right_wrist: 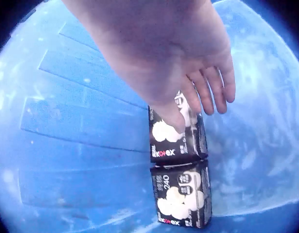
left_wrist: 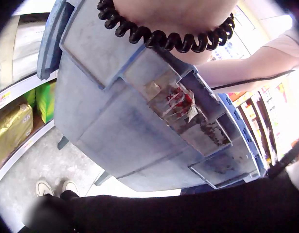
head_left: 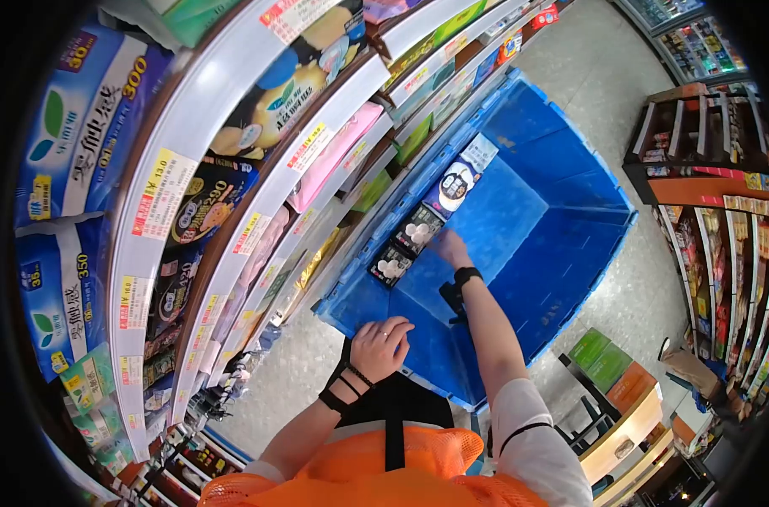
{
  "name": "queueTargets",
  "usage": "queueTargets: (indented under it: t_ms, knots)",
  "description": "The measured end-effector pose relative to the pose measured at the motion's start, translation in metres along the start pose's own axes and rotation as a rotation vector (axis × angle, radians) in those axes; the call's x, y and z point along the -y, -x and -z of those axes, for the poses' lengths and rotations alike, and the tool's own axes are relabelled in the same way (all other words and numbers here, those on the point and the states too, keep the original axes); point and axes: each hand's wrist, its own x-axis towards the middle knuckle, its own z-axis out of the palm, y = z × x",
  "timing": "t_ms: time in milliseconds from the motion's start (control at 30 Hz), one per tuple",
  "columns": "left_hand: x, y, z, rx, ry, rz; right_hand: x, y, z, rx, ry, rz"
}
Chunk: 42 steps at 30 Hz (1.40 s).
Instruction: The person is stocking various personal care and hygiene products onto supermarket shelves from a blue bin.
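My right hand [head_left: 450,249] reaches down into a large blue plastic bin [head_left: 562,279], beside a row of packs along its shelf-side wall. In the right wrist view its thumb overlaps the upper black Kotex pack [right_wrist: 164,145], and the fingers [right_wrist: 215,90] extend loosely past the pack's far end. A second black Kotex pack [right_wrist: 181,199] lies end to end with it. Farther along the row come a dark purple-and-white pack [head_left: 450,188] and a pale-ended pack [head_left: 478,152]. My left hand [head_left: 383,346] rests on the bin's near rim, fingers loosely bent; the left wrist view hides its fingers.
Shelves of sanitary pad packs [head_left: 89,127] with price tags [head_left: 160,190] rise close on the left. At right stand a wooden stand [head_left: 625,435] with green and orange boxes [head_left: 600,357], and snack shelves [head_left: 714,270]. Grey floor [head_left: 570,51] runs beyond the bin.
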Motion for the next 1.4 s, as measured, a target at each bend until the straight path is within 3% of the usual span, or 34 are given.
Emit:
queueTargets:
  t_ms: [33,67,133,167,200,267,300,467,567,800,900,933,967,1000,1067,1133,1233,1300,1333,1400]
  knots:
    - [0.0,0.0,0.001,-0.005,-0.008,-0.009,-0.001,-0.002,-0.002,0.139,0.114,-0.028]
    - [-0.001,-0.001,0.003,0.002,-0.011,0.004,-0.001,0.008,-0.013,0.154,0.113,-0.028]
    - [0.0,-0.005,0.004,0.004,0.025,-0.032,0.011,0.031,-0.026,0.315,-0.186,-0.144]
    - [0.0,-0.004,0.004,0.002,0.021,-0.022,0.02,0.032,-0.02,0.399,-0.162,-0.163]
    - [-0.002,-0.002,0.004,0.002,0.025,-0.019,0.021,0.034,-0.025,0.409,-0.159,-0.159]
    - [-0.005,0.0,0.002,0.002,0.024,-0.018,0.013,0.041,-0.047,0.435,-0.539,-0.388]
    - [-0.005,0.001,0.003,-0.004,0.023,-0.008,0.009,0.048,-0.069,0.408,-0.99,-0.383]
    - [-0.002,0.001,0.0,0.002,0.031,0.013,0.001,0.043,-0.104,0.245,-1.073,-0.473]
    - [-0.009,0.003,0.008,-0.042,0.017,-0.016,0.02,0.059,-0.083,0.258,-1.045,-0.471]
    - [-0.013,0.004,0.015,-0.108,0.004,-0.045,0.065,0.106,-0.009,0.498,-0.959,-0.31]
    - [-0.016,0.001,0.025,-0.057,0.083,0.033,0.077,0.132,0.023,0.615,-1.069,-0.317]
    - [-0.017,0.002,0.028,-0.101,0.229,0.079,0.082,0.143,0.033,0.609,-1.079,-0.338]
    - [-0.019,0.003,0.034,-0.146,0.374,0.118,0.084,0.142,0.033,0.645,-1.183,-0.246]
    - [-0.022,0.002,0.046,-0.164,0.367,0.103,0.094,0.154,0.048,0.642,-1.176,-0.221]
    - [-0.028,-0.002,0.07,-0.443,0.294,0.185,0.122,0.191,0.093,0.519,-1.234,-0.177]
    - [-0.039,-0.006,0.105,-0.59,0.306,0.224,0.155,0.218,0.125,0.502,-1.243,-0.154]
    - [-0.049,-0.008,0.142,-0.677,0.526,0.222,0.216,0.262,0.164,0.484,-1.343,0.095]
    - [-0.065,-0.005,0.18,-0.502,1.153,0.309,0.268,0.303,0.181,0.429,-1.329,0.214]
    - [-0.071,-0.007,0.197,-0.464,1.219,0.266,0.287,0.317,0.188,0.364,-1.323,0.318]
    - [-0.086,-0.012,0.22,-0.568,1.276,0.059,0.318,0.339,0.198,0.391,-1.295,0.408]
